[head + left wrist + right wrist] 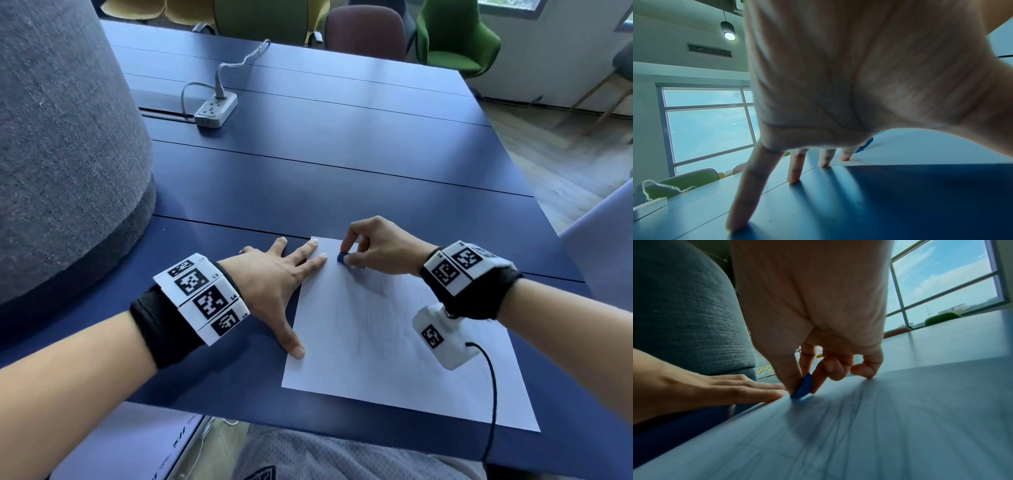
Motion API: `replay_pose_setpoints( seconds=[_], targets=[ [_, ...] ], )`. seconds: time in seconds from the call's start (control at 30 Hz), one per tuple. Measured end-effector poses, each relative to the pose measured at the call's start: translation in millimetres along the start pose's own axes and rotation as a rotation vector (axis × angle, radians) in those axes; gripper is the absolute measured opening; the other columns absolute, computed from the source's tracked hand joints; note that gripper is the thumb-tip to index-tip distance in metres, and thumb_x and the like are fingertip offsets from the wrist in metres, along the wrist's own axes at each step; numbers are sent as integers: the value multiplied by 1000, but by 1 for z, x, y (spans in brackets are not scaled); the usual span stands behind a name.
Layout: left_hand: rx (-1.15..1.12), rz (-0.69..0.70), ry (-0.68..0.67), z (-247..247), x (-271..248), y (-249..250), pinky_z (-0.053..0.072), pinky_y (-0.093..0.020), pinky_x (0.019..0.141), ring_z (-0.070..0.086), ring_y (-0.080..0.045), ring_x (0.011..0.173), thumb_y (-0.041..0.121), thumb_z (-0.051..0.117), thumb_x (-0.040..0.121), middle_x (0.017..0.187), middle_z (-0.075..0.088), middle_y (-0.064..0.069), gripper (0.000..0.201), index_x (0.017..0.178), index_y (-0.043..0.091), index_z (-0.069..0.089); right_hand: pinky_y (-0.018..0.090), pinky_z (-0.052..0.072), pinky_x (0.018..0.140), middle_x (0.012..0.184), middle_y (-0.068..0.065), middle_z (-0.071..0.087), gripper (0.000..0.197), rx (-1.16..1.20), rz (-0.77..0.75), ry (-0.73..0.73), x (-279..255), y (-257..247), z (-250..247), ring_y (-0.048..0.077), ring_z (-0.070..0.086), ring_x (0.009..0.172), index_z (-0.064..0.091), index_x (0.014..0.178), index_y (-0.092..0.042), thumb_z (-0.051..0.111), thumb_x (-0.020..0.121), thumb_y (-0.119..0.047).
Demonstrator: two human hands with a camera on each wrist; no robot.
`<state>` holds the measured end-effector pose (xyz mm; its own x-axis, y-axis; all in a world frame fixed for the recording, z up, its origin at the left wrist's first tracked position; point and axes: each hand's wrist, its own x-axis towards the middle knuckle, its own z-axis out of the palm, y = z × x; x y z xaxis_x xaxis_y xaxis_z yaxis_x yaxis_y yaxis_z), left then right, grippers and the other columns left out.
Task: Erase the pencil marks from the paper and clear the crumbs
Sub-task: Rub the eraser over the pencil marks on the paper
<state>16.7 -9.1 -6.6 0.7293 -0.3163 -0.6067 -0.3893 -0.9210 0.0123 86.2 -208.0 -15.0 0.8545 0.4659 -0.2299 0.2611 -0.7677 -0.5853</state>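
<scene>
A white sheet of paper [394, 349] with faint pencil marks lies on the blue table [308, 171] near its front edge. My left hand [284, 284] lies flat with spread straight fingers, two fingertips and the thumb pressing the paper's left edge. My right hand [346, 255] pinches a small blue eraser [342, 257] between thumb and fingers, its lower end touching the paper near the far left corner. In the right wrist view the eraser [802, 388] stands tilted on the paper [859, 426], close to the left hand's fingertips [774, 394]. The left wrist view shows the spread fingers [795, 168] and the eraser [866, 144] behind them.
A large grey fabric-covered pillar [61, 154] stands at the left against the table. A white power strip [215, 108] with a cable lies far back. Chairs [452, 37] line the far edge. A black cable [491, 387] hangs from my right wrist over the paper.
</scene>
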Motion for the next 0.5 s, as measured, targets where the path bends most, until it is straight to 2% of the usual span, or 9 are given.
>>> replay_pose_setpoints(
  seconds=[0.07, 0.17, 0.2, 0.3, 0.37, 0.47, 0.5],
  targets=[
    [0, -3, -3, 0, 0, 0, 21, -62, 108, -13, -28, 147, 80, 73, 50, 156, -29, 18, 144, 150, 35, -20, 12, 35, 48, 64, -8, 57, 5, 2, -33, 4, -5, -3, 5, 2, 50, 52, 67, 85, -21, 71, 82, -21],
    [0, -5, -13, 1, 1, -1, 20, -62, 108, -14, -29, 147, 80, 73, 50, 155, -30, 17, 145, 150, 35, -22, 11, 35, 47, 59, -9, 57, 6, -29, -92, -228, -22, -11, 12, 0, 47, 48, 69, 86, -22, 70, 81, -19],
    [2, -5, -13, 1, 1, -1, 20, -62, 108, -14, -29, 147, 80, 73, 50, 155, -31, 17, 145, 150, 35, -22, 13, 37, 48, 60, -9, 59, 7, -43, -87, -258, -23, -12, 10, 0, 48, 49, 69, 86, -23, 70, 80, -19],
    [2, -1, -8, 1, 1, 0, 20, -62, 108, -14, -28, 147, 80, 73, 50, 155, -30, 17, 144, 150, 36, -22, 11, 35, 47, 63, -8, 59, 7, -8, -38, -101, -17, -7, 4, -3, 49, 48, 69, 83, -25, 71, 80, -19],
    [2, -2, -5, 2, 2, 0, 20, -63, 108, -14, -28, 147, 80, 73, 50, 155, -30, 17, 145, 150, 36, -22, 9, 34, 46, 61, -9, 56, 7, -3, -60, -86, -24, -8, 9, -2, 47, 47, 68, 82, -24, 71, 80, -18],
    [6, -11, -7, 2, 2, -1, 20, -64, 107, -14, -29, 147, 81, 73, 48, 155, -30, 17, 147, 150, 35, -22, 15, 37, 50, 57, -9, 54, 6, -62, -127, -310, -43, -16, 20, 2, 46, 49, 70, 86, -22, 70, 81, -20],
    [6, -12, -7, 2, 2, -1, 20, -64, 107, -14, -30, 147, 81, 73, 48, 155, -30, 17, 147, 150, 35, -22, 16, 38, 51, 57, -10, 54, 7, -74, -132, -332, -45, -17, 20, 2, 46, 49, 70, 87, -22, 71, 80, -20]
  ],
)
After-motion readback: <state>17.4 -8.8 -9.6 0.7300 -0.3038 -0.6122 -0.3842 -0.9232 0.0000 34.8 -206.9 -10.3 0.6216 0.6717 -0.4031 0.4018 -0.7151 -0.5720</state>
